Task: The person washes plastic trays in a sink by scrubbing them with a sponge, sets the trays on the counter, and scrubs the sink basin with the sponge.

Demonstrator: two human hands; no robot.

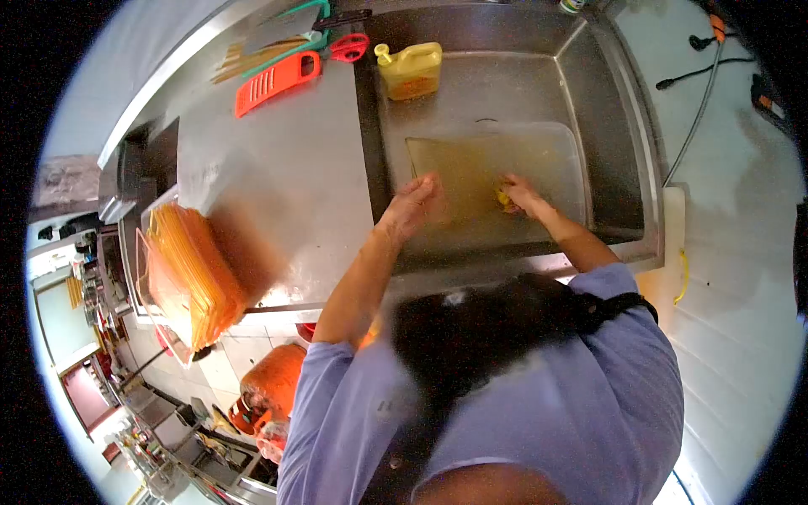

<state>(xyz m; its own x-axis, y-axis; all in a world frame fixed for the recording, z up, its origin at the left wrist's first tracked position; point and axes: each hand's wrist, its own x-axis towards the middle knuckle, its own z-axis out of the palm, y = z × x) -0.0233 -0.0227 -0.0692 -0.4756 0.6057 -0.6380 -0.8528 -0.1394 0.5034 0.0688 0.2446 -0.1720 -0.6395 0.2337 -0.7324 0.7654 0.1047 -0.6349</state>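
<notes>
A yellowish translucent sheet or tray (463, 168), smeared by motion, lies in the metal sink. My left hand (415, 204) is closed at its left edge. My right hand (525, 199) is over its right side, fingers curled round a small yellow scrubber (505, 199), whose exact kind is partly hidden. Under and beyond the sheet, a larger clear rounded shape, perhaps a basin (566, 139), shows its far right corner. Behind both hands, a yellow jug (411, 72) with a cap stands at the sink's back left.
The metal counter (311, 185) left of the sink bears a stack of orange translucent trays (189, 273). Behind lie a red slotted tool (278, 82), red-handled scissors (349, 48) and wooden sticks (257, 57). An orange bin-like container (273, 379) stands on the floor. A cable (700, 114) hangs right.
</notes>
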